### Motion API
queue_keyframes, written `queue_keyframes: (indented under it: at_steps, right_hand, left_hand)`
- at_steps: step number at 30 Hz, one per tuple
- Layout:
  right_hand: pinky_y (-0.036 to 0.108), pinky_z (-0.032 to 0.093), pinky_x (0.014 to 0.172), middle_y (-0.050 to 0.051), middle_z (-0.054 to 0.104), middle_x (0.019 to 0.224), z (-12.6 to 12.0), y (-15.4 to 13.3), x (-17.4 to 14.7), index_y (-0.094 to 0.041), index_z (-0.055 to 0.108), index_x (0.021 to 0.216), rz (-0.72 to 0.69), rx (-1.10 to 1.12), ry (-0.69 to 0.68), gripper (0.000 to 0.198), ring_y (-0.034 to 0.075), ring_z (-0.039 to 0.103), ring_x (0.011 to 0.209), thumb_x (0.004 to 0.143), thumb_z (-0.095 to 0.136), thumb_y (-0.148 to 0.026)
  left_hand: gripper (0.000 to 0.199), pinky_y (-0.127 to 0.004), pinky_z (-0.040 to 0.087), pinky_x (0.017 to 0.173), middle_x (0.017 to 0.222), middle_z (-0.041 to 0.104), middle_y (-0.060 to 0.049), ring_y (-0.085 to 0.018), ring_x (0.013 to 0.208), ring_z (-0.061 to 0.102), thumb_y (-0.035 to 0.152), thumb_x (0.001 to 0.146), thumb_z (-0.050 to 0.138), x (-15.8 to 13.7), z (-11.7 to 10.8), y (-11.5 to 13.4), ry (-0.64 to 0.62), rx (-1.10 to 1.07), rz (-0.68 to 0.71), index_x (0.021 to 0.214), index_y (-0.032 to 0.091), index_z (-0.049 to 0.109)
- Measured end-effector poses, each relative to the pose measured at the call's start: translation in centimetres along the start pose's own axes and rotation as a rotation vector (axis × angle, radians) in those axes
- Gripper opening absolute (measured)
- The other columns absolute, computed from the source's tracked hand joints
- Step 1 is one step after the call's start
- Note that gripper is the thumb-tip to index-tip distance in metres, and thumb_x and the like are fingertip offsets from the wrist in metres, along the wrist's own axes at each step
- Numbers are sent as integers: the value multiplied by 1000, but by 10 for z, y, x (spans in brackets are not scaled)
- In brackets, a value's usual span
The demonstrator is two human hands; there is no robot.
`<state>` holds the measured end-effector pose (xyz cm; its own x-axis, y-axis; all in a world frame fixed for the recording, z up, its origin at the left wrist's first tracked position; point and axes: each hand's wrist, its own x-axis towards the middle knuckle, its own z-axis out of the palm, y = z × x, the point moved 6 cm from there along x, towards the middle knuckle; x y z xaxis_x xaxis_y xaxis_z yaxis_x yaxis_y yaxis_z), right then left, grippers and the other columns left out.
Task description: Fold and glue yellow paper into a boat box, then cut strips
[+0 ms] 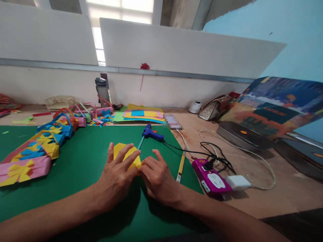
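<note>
A piece of yellow paper [128, 161] is between my two hands above the green mat. Across it lies my left hand [118, 173], fingers over its face and thumb near its lower edge, keeping hold of it. My right hand [156, 173] pinches the paper's right corner with curled fingers, one finger raised. The fingers hide the folds at that corner. Just beyond the paper, a blue glue gun [152, 133] rests on the mat with a pale blue glue stick [140, 143] at its back. A yellow cutter knife [181, 165] lies right of my right hand.
Paper baskets with flowers [49, 137] line the left of the green mat [83, 153]. Coloured sheets [143, 115] and a grey bottle [102, 90] stand behind. At right are a purple power strip [210, 178], black cables [194, 151], a handbag [214, 107] and a large case [242, 134].
</note>
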<state>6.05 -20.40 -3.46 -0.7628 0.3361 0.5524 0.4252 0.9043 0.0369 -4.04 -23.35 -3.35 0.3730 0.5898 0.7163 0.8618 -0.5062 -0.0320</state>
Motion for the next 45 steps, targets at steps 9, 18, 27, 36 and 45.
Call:
queue_keyframes:
  at_steps: [9,18,27,36,45]
  right_hand:
    - [46,26,97,3,55,72,-6,9,0,-17,51,69,39,28,-1,18,15,48,70,79,41,-6]
    - [36,37,81,0,56,69,-13,52,-1,-19,52,66,386,436,101,15,14,52,68,80,48,-14]
    - [24,40,61,-4,56,64,20,75,-13,-18,57,65,864,1348,132,21,10,50,62,65,71,-34]
    - [29,48,72,-2,62,75,32,62,-16,-18,62,73,1009,1729,92,31,12,59,70,57,82,-36]
    - [29,48,70,1,64,80,38,58,-16,-18,62,82,1020,1634,42,38,11,58,65,58,80,-41]
  left_hand:
    - [24,-63,7,105,119,63,-3,-30,123,42,16,85,49,2,-12,-12,-23,-45,-41,67,20,64]
    - [21,-58,19,105,123,59,-8,-28,120,45,24,84,56,14,-51,-43,126,-73,-48,105,24,60]
    - [26,-29,49,76,93,62,-6,-18,87,59,35,90,41,-8,-21,-88,138,-621,-572,97,16,56]
    - [22,-30,52,72,85,68,-4,-17,78,63,29,72,67,-14,13,-74,-1,-1018,-670,89,15,60]
    - [20,-23,53,59,72,66,-2,-12,63,61,29,69,72,-12,0,-70,117,-1141,-739,77,14,61]
